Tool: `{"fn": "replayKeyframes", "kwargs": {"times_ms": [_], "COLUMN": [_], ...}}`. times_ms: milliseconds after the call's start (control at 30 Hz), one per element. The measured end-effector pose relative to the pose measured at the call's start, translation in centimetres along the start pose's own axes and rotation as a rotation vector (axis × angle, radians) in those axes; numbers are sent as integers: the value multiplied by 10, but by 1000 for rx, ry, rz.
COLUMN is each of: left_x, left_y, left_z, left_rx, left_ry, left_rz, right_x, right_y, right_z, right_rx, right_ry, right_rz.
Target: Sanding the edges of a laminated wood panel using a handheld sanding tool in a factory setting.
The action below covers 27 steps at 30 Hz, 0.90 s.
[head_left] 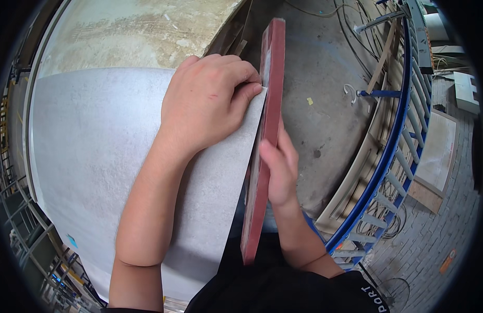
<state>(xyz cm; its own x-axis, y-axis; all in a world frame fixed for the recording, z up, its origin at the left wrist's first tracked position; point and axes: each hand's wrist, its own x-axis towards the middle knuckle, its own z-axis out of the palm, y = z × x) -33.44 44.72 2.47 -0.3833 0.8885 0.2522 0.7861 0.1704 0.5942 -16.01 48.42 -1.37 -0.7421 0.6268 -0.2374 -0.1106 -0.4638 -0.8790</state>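
Note:
A large pale grey-white sheet (103, 135) lies over a worn, whitish tabletop (132, 31). My left hand (207, 101) is closed at the sheet's far right corner, thumb and forefinger pinching the edge there. Its other fingers are curled under and partly hidden. Along the sheet's right edge stands a long, narrow bar with dark red sides (273, 99), tilted slightly, its top end pointing away from me. My right hand (282, 167) grips this bar near its middle from the right, thumb over the upper edge. Most of the right fingers are hidden behind the bar.
To the right runs a blue-framed roller conveyor (408, 130), curved by the lens. Black cables (356, 36) and a white hook-shaped piece (349, 93) lie on the concrete floor (320, 130). A pale panel (437, 146) rests beyond the conveyor. Metal framework (22, 219) stands at the left.

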Motion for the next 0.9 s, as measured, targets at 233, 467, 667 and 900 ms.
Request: {"fn": "replayKeyframes", "kwargs": {"times_ms": [233,467,667,900], "left_x": [-1,-1,2,2], "left_y": [0,-4,1,0], "left_z": [1,3,3,3], "left_rx": [0,-27,-12,-32], "left_ry": [17,56,25,35], "left_rz": [14,73,41,60], "right_x": [-14,-26,-8,-22], "right_y": [14,4,-5,4], "right_z": [8,-5,-12,1], "right_rx": [-65,100,15,-132], "right_ry": [31,15,15,27], "right_rz": [-75,174,160,-63]}}
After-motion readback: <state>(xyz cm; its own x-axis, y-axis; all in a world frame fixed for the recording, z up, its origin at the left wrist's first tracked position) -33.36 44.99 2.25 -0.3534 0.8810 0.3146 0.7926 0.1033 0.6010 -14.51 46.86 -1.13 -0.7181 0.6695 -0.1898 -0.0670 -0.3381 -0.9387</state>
